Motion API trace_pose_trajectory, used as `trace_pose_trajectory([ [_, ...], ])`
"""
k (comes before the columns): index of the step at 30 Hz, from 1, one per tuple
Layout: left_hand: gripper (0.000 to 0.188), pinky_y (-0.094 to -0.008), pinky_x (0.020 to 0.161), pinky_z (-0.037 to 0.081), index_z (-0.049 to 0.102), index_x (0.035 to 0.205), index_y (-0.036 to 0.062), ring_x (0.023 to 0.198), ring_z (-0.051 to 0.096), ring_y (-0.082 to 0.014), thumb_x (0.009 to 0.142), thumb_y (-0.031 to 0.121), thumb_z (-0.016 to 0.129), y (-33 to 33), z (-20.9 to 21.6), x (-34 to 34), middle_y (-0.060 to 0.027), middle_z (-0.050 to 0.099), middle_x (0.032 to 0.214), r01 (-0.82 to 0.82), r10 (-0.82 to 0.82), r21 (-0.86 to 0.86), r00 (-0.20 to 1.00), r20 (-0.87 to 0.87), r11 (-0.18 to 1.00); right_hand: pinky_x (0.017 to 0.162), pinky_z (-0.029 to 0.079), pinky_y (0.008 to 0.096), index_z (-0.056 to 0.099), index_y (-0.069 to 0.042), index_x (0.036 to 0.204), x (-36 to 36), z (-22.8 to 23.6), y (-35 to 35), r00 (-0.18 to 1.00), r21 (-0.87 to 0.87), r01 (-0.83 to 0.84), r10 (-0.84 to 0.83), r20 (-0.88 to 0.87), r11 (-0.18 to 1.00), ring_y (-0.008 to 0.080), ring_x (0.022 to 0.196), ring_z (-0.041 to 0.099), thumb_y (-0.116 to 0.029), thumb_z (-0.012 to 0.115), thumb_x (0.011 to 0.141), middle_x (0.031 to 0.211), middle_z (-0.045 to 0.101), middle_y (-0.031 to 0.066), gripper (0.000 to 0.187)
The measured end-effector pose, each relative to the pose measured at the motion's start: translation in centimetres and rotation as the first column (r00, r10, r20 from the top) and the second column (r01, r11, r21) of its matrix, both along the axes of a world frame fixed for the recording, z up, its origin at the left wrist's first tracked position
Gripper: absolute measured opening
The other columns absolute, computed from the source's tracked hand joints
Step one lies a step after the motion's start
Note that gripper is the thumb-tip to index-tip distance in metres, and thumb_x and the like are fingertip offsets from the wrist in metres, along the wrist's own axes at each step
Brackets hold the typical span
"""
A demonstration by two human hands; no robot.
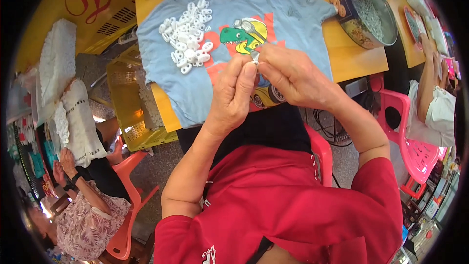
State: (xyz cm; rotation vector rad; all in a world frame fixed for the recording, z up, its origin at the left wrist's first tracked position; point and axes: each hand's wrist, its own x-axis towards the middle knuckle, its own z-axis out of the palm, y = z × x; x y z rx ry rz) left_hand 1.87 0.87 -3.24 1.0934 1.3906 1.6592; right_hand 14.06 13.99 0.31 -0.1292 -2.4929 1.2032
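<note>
My left hand (233,94) and right hand (292,76) met above the near edge of the wooden worktop (349,54). Both were closed in a pinch, fingertips together on one small pale clip (254,56), held between them just over the blue T-shirt (288,14) spread flat on the worktop. The piece was too small to describe further. A heap of white plastic clips (189,36) lay on the shirt's left side, well apart from my hands. A round tin (342,5) filled with small pale metal parts stood at the right end of the worktop. A yellow crate (128,112) sat below the worktop on my left. Another person's forearm (429,76) rested at the far right.
</note>
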Motion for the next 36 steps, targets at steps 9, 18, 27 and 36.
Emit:
trace_pose_trajectory([
  [9, 0.019, -0.024, 0.058, 0.037, 0.049, 0.092, 0.0029, 0.064, 0.042, -0.0081, 0.103, 0.017, 0.043, 0.9, -0.1, -0.3, 0.0007, 0.047, 0.072, -0.054, 0.049, 0.023, 0.984, 0.173, 0.998, 0.062, 0.043, 0.0339, 0.05, 0.003, 0.087, -1.4, 0.4, -0.6, 0.996, -0.116, 0.085, -0.083, 0.015, 0.99, 0.0264, 0.067, 0.054, -0.014, 0.05, 0.099, 0.075, 0.052, 0.0124, 0.021],
  [18, 0.022, -0.023, 0.062, 0.041, 0.048, 0.091, 0.0037, 0.067, 0.048, -0.009, 0.105, 0.019, 0.041, -2.0, 3.2, -0.2, -0.0012, 0.047, 0.073, -0.098, 0.056, 0.11, 0.939, 0.34, 0.989, 0.064, 0.046, 0.0262, 0.065, 0.0, 0.097, -4.3, 1.4, 2.0, 0.967, -0.289, 0.203, -0.144, 0.212, 0.936, 0.0111, 0.074, 0.058, -0.02, 0.053, 0.099, 0.075, 0.061, 0.0033, 0.023],
  [27, 0.024, -0.0243, 0.064, 0.039, 0.047, 0.089, 0.0036, 0.067, 0.046, -0.0114, 0.104, 0.021, 0.042, -8.4, 1.6, -2.9, -0.0017, 0.045, 0.074, -0.201, 0.188, 0.01, 0.93, 0.316, 0.98, 0.072, 0.049, 0.0385, 0.068, -0.006, 0.097, -8.6, -1.1, 0.3, 0.995, 0.354, 0.07, -0.091, 0.041, 0.933, 0.0315, 0.081, 0.061, -0.015, 0.066, 0.087, 0.091, 0.063, 0.0122, 0.014],
  [36, 0.023, -0.0238, 0.063, 0.04, 0.048, 0.089, 0.0039, 0.068, 0.047, -0.0102, 0.104, 0.021, 0.044, -7.6, 1.6, -3.4, -0.0012, 0.047, 0.074, -0.206, 0.186, 0.032, 0.934, 0.305, 0.978, 0.067, 0.05, 0.0301, 0.065, -0.001, 0.101, -8.3, -1.0, 0.2, 0.993, 0.076, 0.12, -0.12, -0.011, 0.99, 0.0175, 0.071, 0.061, -0.016, 0.067, 0.088, 0.085, 0.065, 0.0074, 0.02],
])
